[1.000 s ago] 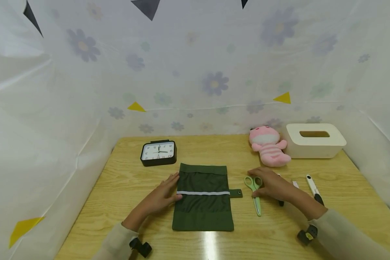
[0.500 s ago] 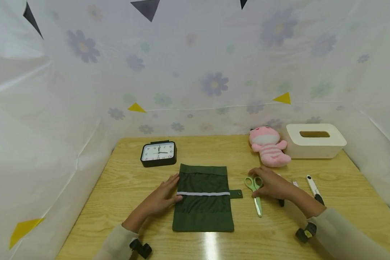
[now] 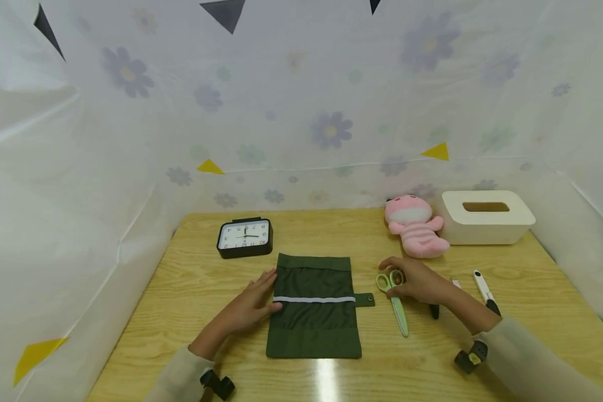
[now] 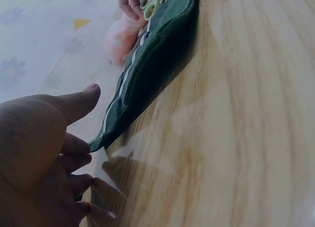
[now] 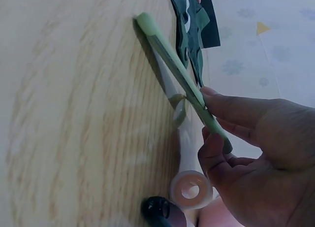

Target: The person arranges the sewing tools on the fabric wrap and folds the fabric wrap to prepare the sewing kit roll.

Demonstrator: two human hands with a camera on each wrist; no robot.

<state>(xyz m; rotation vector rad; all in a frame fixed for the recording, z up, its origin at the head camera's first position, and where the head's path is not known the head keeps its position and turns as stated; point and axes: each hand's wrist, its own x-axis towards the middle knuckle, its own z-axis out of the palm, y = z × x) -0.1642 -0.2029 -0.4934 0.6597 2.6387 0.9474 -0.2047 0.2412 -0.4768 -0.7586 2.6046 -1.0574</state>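
Note:
A dark green fabric tool roll (image 3: 314, 307) lies unfolded on the table, with a white band across its middle and a snap tab at its right. My left hand (image 3: 251, 301) rests at its left edge, thumb and fingers extended; the left wrist view shows the fingertips at the fabric's corner (image 4: 98, 143). Right of the roll, my right hand (image 3: 417, 282) pinches light green scissors (image 3: 399, 318) by the handles between thumb and fingers. In the right wrist view the scissors (image 5: 172, 64) slant above the wood, handles raised, with the blade end low.
Behind are a black alarm clock (image 3: 245, 235), a pink plush toy (image 3: 414, 226) and a white tissue box (image 3: 487, 218). A white-and-black cutter (image 3: 486, 293) lies at right. A tape roll (image 5: 191, 189) and a black-ended object (image 5: 162, 212) sit near my right hand.
My right thumb has moved up onto the scissors' handles. The scissors have turned slightly, handles going left and the tip right and toward me. My left hand and the roll stay put.

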